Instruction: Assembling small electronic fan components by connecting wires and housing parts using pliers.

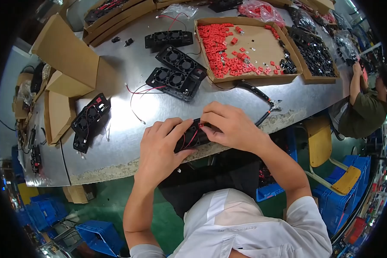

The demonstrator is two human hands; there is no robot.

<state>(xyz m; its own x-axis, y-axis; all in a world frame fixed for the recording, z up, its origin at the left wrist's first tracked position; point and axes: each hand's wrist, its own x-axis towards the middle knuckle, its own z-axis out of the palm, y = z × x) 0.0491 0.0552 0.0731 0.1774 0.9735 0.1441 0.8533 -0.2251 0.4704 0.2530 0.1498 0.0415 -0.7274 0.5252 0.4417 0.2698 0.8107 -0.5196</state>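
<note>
I am holding a black fan block (192, 134) with both hands, right at the near edge of the table (116, 142). My left hand (161, 148) is wrapping around its left end, with the fingers curled over the top. My right hand (232, 124) is covering its right end, with the fingers pressing down on it. Thin red wires (189, 138) are running across the part of the block that is showing between my hands.

The table is shiny grey metal, and its near edge is looking worn and white. Two more black fan blocks (176, 73) are lying on it further out, well apart from my hands. Another fan block with red wires (89, 118) is sitting off to my left. A loose red wire (137, 92) is curling on the bare metal between them. A flat cardboard box (268, 45) is holding lots of small red pieces (221, 49), and another box beside it is holding small black pieces (316, 53). Folded cardboard boxes (66, 56) are stacking up on the left side.

The floor (112, 202) under the table is green. Blue crates (96, 234) are sitting on it. A yellow chair (320, 144) is standing to my right. Another person (365, 107) is working at the far right end of the table.
</note>
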